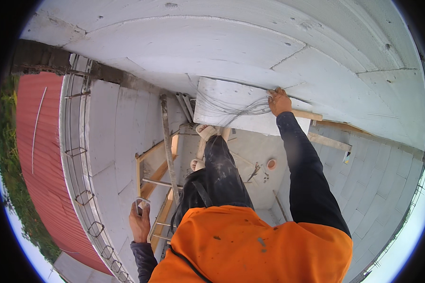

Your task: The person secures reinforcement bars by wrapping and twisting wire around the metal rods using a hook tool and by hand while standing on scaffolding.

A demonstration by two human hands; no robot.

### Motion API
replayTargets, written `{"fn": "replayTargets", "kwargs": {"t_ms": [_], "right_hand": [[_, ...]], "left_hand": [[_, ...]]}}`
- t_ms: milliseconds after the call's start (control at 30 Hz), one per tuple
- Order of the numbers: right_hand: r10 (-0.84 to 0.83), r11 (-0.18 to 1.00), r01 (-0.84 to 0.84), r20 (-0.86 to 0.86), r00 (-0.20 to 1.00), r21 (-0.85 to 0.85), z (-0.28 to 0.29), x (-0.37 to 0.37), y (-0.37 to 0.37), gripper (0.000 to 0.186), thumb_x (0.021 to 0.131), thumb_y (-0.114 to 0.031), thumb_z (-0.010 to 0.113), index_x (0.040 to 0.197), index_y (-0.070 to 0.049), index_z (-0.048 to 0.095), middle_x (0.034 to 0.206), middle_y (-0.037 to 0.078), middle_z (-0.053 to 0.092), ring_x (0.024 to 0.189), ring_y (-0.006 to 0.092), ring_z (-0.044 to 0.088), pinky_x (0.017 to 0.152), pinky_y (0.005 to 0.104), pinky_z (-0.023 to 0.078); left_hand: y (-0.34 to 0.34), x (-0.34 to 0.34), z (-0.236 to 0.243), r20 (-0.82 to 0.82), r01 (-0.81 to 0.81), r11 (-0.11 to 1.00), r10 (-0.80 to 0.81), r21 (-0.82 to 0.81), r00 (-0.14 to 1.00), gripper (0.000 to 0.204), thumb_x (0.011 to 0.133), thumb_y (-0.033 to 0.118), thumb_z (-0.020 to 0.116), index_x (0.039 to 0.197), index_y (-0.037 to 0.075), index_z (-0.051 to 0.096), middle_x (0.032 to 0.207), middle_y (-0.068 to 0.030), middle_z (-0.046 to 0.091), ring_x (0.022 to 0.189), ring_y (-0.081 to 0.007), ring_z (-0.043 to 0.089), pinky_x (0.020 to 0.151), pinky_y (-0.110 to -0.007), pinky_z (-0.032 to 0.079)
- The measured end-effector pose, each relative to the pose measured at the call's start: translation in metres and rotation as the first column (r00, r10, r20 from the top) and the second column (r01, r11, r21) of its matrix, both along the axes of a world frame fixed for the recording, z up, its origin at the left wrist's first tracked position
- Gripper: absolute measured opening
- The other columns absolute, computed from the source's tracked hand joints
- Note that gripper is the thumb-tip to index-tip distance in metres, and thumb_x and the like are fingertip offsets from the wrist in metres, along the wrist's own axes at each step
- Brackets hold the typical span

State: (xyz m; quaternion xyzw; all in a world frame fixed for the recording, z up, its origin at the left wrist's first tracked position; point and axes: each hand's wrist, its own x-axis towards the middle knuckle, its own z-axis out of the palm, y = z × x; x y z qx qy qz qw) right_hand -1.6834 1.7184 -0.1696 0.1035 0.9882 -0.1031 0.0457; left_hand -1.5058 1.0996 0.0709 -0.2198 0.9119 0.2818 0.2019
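My right hand (280,101) is stretched forward, its fingers closed at the end of a bundle of thin grey wires (243,111). The wires fan out leftward across a white board (217,96) beside the pale block wall (189,47). Low on the left, my left hand (140,222) is closed around a pale, looped piece (142,202) whose kind I cannot make out. Below it show light metal rungs (162,224). My feet in light sandals (206,131) stand above the floor, on supports partly hidden by my legs.
A wooden frame (158,188) and an upright pole (168,137) stand left of my legs. Far below, an orange round container (271,164) sits on the floor. A rebar cage (82,198) runs along the left wall, beside a red roof (40,160). Timber (326,140) juts out at right.
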Motion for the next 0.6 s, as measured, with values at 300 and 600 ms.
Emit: {"fn": "replayTargets", "kwargs": {"t_ms": [300, 600], "right_hand": [[0.21, 0.917, -0.291, 0.291, 0.933, 0.273, -0.017, -0.024, -0.003, 0.025, 0.096, -0.02, 0.06, 0.117, -0.013, 0.073, 0.119, 0.009, 0.066, 0.111, 0.0292, 0.066, 0.087, 0.0437, 0.06], [0.294, 0.869, -0.401, 0.349, 0.89, 0.289, -0.005, -0.033, -0.007, 0.023, 0.095, -0.021, 0.06, 0.111, -0.011, 0.073, 0.114, 0.008, 0.068, 0.11, 0.0275, 0.067, 0.086, 0.0424, 0.06]], "left_hand": [[-0.009, 0.036, -0.012, 0.068, -0.089, 0.996, 0.088, 0.016, 0.994, 0.035, 0.096, 0.017, 0.068, 0.122, -0.005, 0.064, 0.063, -0.0047, 0.053, 0.056, -0.0125, 0.046, 0.052, -0.034, 0.036], [-0.001, 0.021, -0.014, 0.035, -0.117, 0.987, 0.114, 0.108, 0.993, 0.04, 0.095, 0.019, 0.07, 0.124, -0.007, 0.063, 0.069, -0.0113, 0.062, 0.06, -0.0178, 0.056, 0.059, -0.035, 0.045]]}}
